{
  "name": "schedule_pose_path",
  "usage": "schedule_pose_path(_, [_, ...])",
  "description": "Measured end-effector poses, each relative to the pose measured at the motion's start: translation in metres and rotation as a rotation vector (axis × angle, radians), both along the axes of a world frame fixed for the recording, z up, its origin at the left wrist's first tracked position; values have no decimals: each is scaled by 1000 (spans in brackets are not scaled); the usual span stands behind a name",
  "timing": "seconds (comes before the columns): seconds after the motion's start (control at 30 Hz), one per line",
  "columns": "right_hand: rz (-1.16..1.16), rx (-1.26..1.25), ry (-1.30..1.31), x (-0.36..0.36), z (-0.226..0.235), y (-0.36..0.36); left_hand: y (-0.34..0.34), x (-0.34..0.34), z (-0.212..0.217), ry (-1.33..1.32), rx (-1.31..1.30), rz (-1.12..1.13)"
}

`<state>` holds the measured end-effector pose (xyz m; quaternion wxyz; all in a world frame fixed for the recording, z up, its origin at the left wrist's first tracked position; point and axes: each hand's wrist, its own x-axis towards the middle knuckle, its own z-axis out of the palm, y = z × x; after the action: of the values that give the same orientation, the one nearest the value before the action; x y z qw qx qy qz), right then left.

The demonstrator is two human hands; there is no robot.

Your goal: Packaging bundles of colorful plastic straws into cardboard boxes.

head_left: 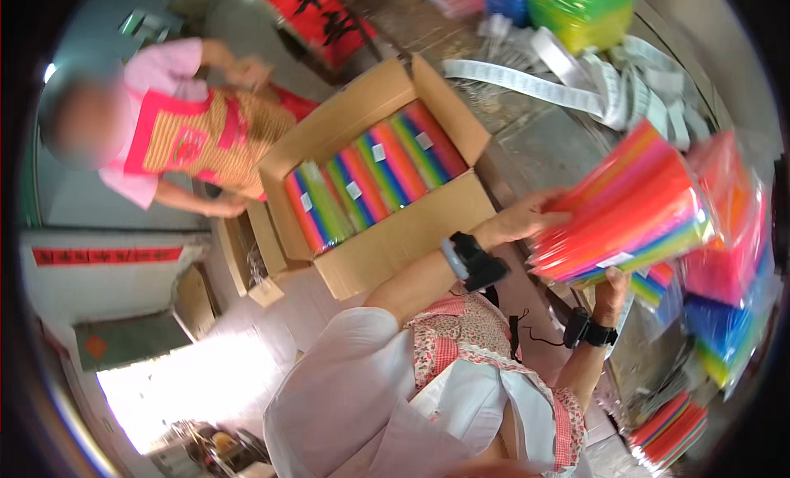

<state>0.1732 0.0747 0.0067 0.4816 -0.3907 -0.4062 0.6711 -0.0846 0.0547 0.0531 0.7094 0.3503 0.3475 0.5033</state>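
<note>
Between my two hands is a rainbow-striped bundle (629,211) in clear plastic, tilted and mostly red on top; whether it is made of sticks or folded sheets I cannot tell. My left hand (533,216) grips its left side, thumb on top and the other fingers partly hidden. At the lower edge my right hand (611,295) closes on it, its fingers partly behind the bundle. To the left stands an open cardboard carton (411,231) with several similar packs (362,186) in rows, each with a small white label.
A person (197,128) in an apron stands beyond the carton. White label strips (527,85) and a green-yellow bagged pack (580,13) lie on the worktable (543,153). More bagged colourful packs (724,256) are at the right, and another striped bundle (671,429) lies lower right.
</note>
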Motion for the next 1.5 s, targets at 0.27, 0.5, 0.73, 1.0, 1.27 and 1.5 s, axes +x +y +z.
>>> schedule_pose_path(0.27, [140,436,-830,-14,-59,48,22,5,-27,293,628,303])
schedule_pose_path(0.5, [-73,612,-658,23,16,8,11,20,-47,137,164,141])
schedule_pose_path(0.73, [-1358,275,-386,334,45,-108,35,34,-27,-229,-244,-162])
schedule_pose_path(1.0, [147,521,-260,-21,68,-12,-38,19,15,134,137,268])
schedule_pose_path(1.27, [842,149,-137,-170,56,-43,-120,-71,29,-245,-272,812])
schedule_pose_path(1.5, [1137,-360,-74,-315,24,-70,-182,-176,-27,-245,-334,1100])
